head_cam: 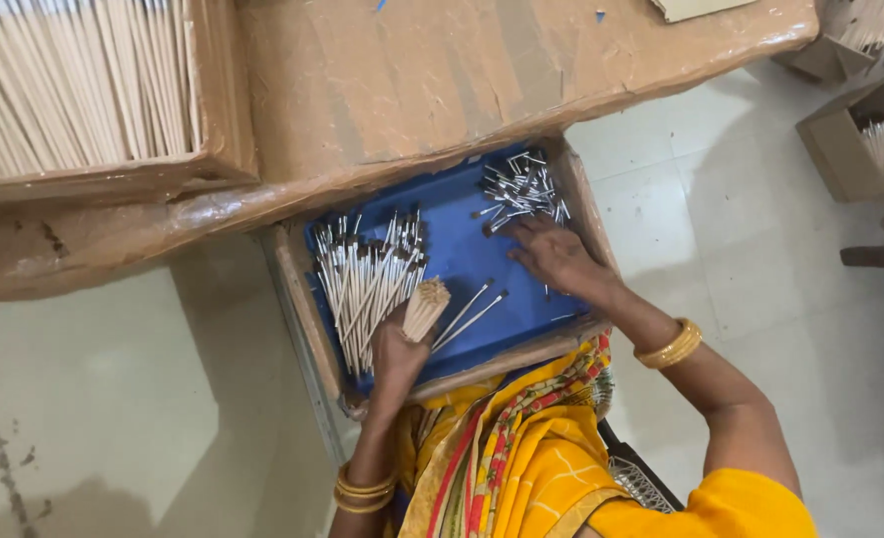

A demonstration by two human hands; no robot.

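The yellow cloth (pixel 541 448) over the lap hides the near edge of the blue tray (pixel 467 249); the arms are cut off at the bottom of the frame. The left hand (pixel 397 354) is clenched around a bundle of sticks (pixel 425 307), whose ends poke up above the fist; its fingers are hard to make out. Just beside it lies a pile of brushes (pixel 367 274) in the tray's left part. The right hand (pixel 556 257) lies flat and loose on the tray, fingertips touching a small heap of metal caps (pixel 521 189) in the far corner; whether it pinches one cannot be told. Beyond, a cardboard table (pixel 412 80) covers the tray's far rim; a box of sticks (pixel 73 85) is cut off top left.
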